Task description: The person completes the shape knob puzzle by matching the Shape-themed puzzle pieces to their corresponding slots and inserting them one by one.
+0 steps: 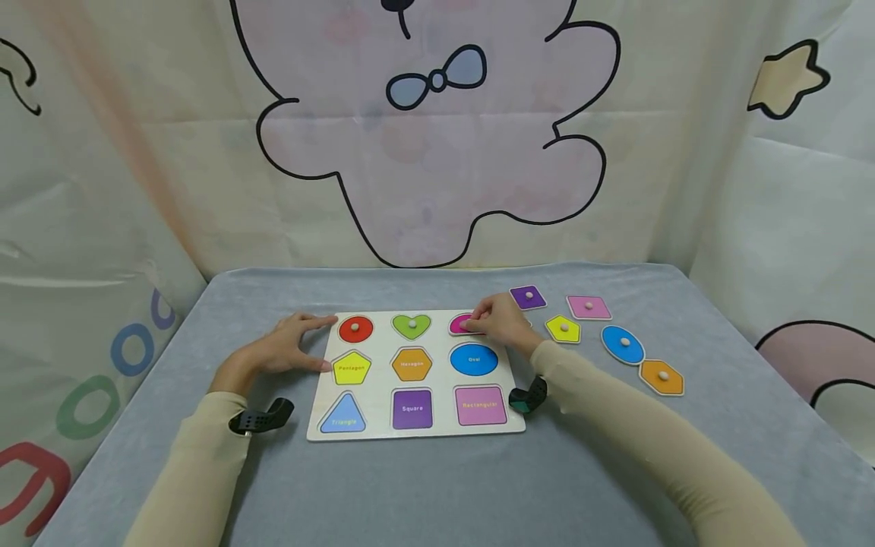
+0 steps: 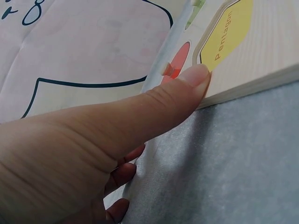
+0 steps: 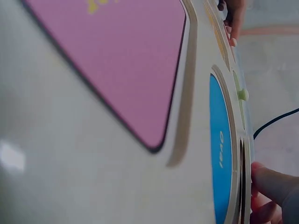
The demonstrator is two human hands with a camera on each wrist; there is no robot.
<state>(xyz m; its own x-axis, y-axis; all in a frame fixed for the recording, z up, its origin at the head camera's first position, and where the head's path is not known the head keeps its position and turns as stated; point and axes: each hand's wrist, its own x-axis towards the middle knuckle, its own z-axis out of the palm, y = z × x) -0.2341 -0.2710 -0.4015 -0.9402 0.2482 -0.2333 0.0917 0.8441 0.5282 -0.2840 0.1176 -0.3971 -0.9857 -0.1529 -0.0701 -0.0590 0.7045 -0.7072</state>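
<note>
The left hand (image 1: 287, 343) has its fingers spread and fairly straight, the tips of thumb and forefinger touching the left edge of the white puzzle board (image 1: 378, 414), which lies flat in the lower middle of the frame. The right hand (image 1: 504, 319) pinches a dark pink piece (image 1: 459, 325) at the board's upper right; from here its fingers hide part of that piece. A red round piece (image 1: 356, 329) and a green heart piece (image 1: 412, 327) sit in the same top row, to the left and middle. I can read Pentagon, Hexagon and Oval across the row below, then Triangle, Square and Rectangular. Right of the board, a purple square piece (image 1: 528, 297), a pink rectangle piece (image 1: 589, 308), a yellow pentagon piece (image 1: 563, 329), a blue oval piece (image 1: 623, 344) and an orange hexagon piece (image 1: 661, 377) lie loose on the grey-blue cloth (image 1: 410, 494).
</note>
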